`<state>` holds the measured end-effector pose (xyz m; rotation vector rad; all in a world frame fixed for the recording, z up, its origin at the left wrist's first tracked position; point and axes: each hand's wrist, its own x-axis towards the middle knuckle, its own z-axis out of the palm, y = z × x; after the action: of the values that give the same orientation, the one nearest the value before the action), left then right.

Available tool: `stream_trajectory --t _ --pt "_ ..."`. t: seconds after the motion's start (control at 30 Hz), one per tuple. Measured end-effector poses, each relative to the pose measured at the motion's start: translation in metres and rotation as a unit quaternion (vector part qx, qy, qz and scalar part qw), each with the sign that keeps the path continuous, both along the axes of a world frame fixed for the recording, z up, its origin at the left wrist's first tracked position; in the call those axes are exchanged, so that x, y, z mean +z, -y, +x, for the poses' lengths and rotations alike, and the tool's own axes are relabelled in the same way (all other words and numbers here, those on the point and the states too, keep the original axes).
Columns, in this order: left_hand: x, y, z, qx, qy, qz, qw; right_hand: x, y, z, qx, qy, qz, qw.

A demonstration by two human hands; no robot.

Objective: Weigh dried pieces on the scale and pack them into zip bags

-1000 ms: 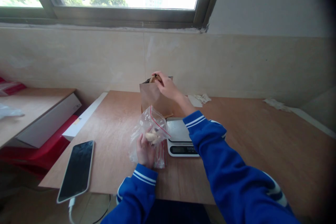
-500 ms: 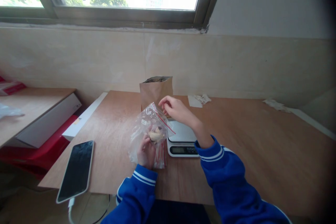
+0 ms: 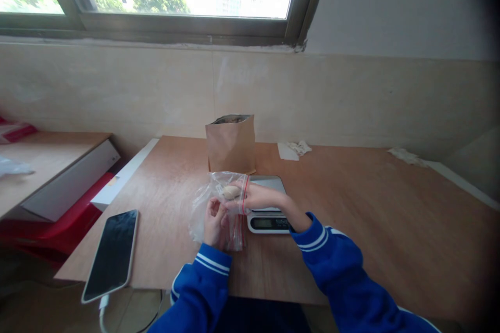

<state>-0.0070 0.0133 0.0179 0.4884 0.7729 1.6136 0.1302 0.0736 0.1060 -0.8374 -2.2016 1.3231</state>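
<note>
My left hand (image 3: 215, 221) is closed on the lower part of a clear zip bag (image 3: 219, 179) with a red seal line. Through the bag's open mouth reaches my right hand (image 3: 253, 196), its fingers inside the plastic. At those fingertips is a pale beige, rounded piece (image 3: 231, 192) whose kind I cannot make out; the fingers appear closed around it. Below the bag, beside my left hand, lie several flat zip bags (image 3: 235, 237) with red seals. A white kitchen scale (image 3: 269, 223) sits under my right wrist, partly covered by it.
Behind the hands stands an open brown paper pouch (image 3: 230, 145). A phone (image 3: 111, 255) with a white cable lies at the table's left edge. Crumpled tissue (image 3: 300, 148) and a white paper (image 3: 288, 151) lie near the wall. A red stool (image 3: 74, 229) is at the left.
My right hand has come down from above the bag and gone in through its mouth. The bag has tilted so that its mouth faces right.
</note>
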Motion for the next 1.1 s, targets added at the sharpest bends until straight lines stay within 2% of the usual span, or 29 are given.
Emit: stream_trajectory --t 0.17,0.33,0.7,0.77,0.97,1.1 --pt "0.004 0.001 0.000 -0.008 -0.020 -0.004 1.000 -0.008 0.004 -0.001 -0.030 -0.009 -0.044 0.999" --pt "0.001 -0.001 -0.001 0.012 0.016 -0.016 1.000 -0.009 0.007 0.003 -0.036 -0.051 -0.033 0.997" --pt "0.000 -0.003 0.000 0.047 -0.005 0.013 0.999 0.007 0.013 0.004 -0.096 -0.026 -0.033 0.995" --pt "-0.003 -0.004 0.000 0.054 -0.010 0.003 0.998 0.010 0.016 0.001 -0.100 -0.003 -0.015 0.995" --pt "-0.003 -0.003 0.001 0.046 0.000 0.008 0.999 0.014 0.033 -0.011 -0.093 0.057 0.124 0.986" --pt "-0.004 -0.003 -0.001 0.048 -0.003 0.013 0.999 0.016 0.039 -0.008 -0.141 0.082 0.116 0.980"
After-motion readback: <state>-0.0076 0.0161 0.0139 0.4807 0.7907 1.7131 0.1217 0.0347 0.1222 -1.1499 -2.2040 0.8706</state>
